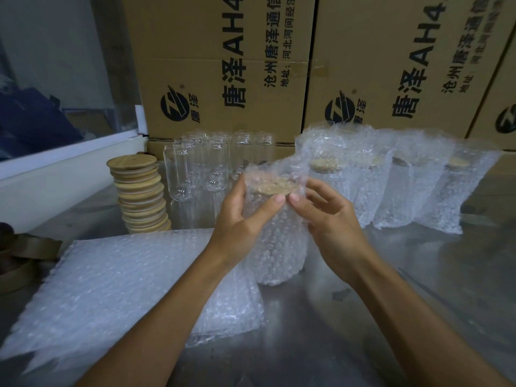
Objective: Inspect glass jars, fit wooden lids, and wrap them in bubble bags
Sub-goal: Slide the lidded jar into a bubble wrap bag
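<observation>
the jar inside the held bubble bag point(275, 236) shows only dimly; cardboard boxes point(223, 65) are cut off above; brown tape rolls point(16, 263) leave the left edge.

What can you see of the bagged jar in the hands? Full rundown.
The bagged jar stands upright on the metal table, sheathed in a clear bubble bag. A round wooden lid shows through the film at the top, and the open bag mouth rises loosely above it. The left hand and right hand grip it from either side near the lid, thumbs almost meeting in front.
</observation>
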`<state>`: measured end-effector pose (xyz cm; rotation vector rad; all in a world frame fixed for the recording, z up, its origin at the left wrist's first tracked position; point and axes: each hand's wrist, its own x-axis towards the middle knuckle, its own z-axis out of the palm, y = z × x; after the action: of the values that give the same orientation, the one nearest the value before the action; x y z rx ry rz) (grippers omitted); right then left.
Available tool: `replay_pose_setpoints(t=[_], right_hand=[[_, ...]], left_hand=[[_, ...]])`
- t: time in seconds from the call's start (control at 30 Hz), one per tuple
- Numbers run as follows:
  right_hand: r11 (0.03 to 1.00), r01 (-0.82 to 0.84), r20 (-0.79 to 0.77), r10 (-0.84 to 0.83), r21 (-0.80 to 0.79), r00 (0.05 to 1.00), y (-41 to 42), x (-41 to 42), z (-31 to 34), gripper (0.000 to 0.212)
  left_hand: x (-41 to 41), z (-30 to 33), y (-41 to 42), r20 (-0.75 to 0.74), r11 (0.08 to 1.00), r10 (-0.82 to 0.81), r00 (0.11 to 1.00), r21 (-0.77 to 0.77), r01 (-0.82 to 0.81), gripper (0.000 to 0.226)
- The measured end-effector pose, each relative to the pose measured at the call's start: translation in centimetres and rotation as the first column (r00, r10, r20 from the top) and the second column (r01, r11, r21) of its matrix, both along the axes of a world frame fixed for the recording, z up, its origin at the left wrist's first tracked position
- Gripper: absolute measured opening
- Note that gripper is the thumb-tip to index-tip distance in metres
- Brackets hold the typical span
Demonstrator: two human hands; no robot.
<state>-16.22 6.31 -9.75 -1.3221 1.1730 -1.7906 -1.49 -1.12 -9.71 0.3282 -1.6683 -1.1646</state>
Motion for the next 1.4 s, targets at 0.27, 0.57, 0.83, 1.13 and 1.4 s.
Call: replay_pose_setpoints(t=[0.27,0.57,0.83,1.13,1.4], right_hand=[[0.932,0.301,-0.084,-0.323,-0.203,0.943,-0.1,0.6,0.3,0.02],[0.956,0.267,-0.525,-0.29,-0.121,0.8,-0.3,1.6,-1.6,0.068],[0.985,0.174,-0.367,-0.155,0.019,0.917,-1.3,1.5,-3.7,0.097],[0.979,0.198,-0.035,-0.2,-0.043,0.979,-1.3,2.0,-3.7,0.063],[0.968,0.116,-0.059,-0.132,-0.222,0.989,-0.4,2.7,-1.2,0.037]], left_hand=[[0.0,0.3,0.1,-0.071,0.987,0.142,0.987,-0.062,-0.147,0.026],[0.3,0.2,-0.2,0.027,0.9,0.433,0.901,-0.058,-0.431,0.047],[0.2,0.3,-0.5,-0.087,0.945,0.326,0.941,0.034,-0.324,0.028],[0.3,-0.2,-0.9,0.161,0.941,0.277,0.947,0.155,-0.301,0.064],[0.4,0.1,-0.2,0.033,0.973,-0.043,0.999,0.23,0.034,0.058]])
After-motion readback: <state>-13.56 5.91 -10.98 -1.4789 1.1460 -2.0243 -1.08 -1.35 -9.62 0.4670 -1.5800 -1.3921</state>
